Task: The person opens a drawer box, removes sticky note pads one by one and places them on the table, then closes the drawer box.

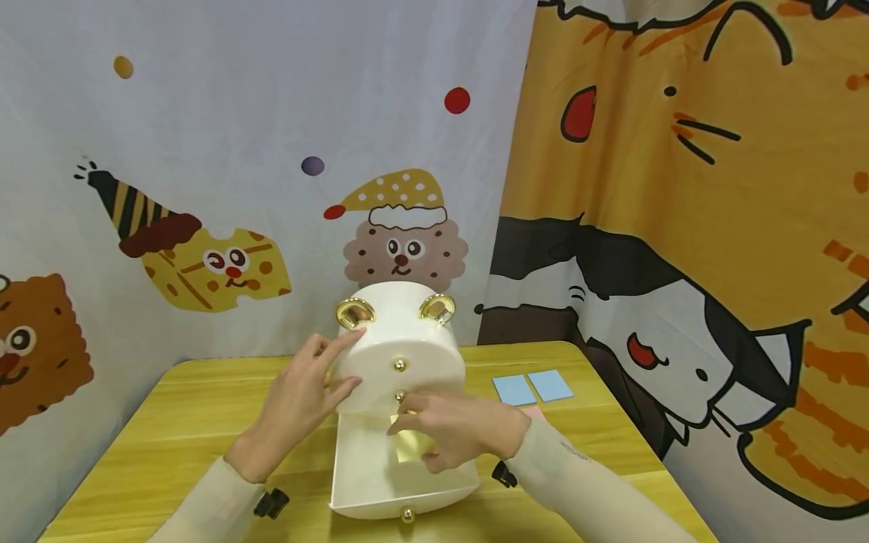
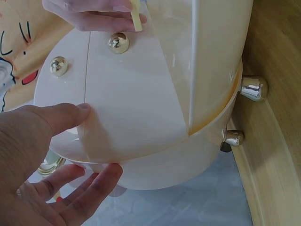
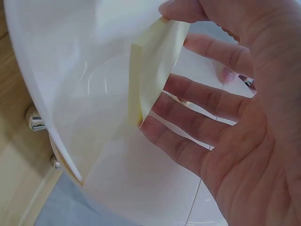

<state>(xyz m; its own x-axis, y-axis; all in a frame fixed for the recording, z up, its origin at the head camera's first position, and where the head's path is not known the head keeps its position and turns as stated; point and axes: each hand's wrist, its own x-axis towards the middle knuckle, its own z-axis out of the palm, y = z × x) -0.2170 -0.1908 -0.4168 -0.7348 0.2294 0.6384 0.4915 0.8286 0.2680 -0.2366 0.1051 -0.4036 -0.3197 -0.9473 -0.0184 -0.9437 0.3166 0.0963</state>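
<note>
A white rounded storage box (image 1: 400,339) with gold ears and gold ball knobs stands on the table; its lowest drawer (image 1: 366,483) is pulled out toward me. My left hand (image 1: 299,400) rests on the box's left edge. In the left wrist view its thumb (image 2: 66,115) touches the front and its other fingers lie along the side. Above the open drawer, my right hand (image 1: 455,430) holds a yellow sticky note pad (image 1: 409,446). In the right wrist view the pad (image 3: 162,63) stands tilted between thumb and fingers, over the drawer's inside (image 3: 75,61).
Two blue sticky note pads (image 1: 514,390) lie side by side on the wooden table (image 1: 204,392), right of the box. A pink one (image 1: 534,412) is partly hidden behind my right forearm. A cartoon-printed curtain (image 1: 237,113) hangs behind the table and to its right.
</note>
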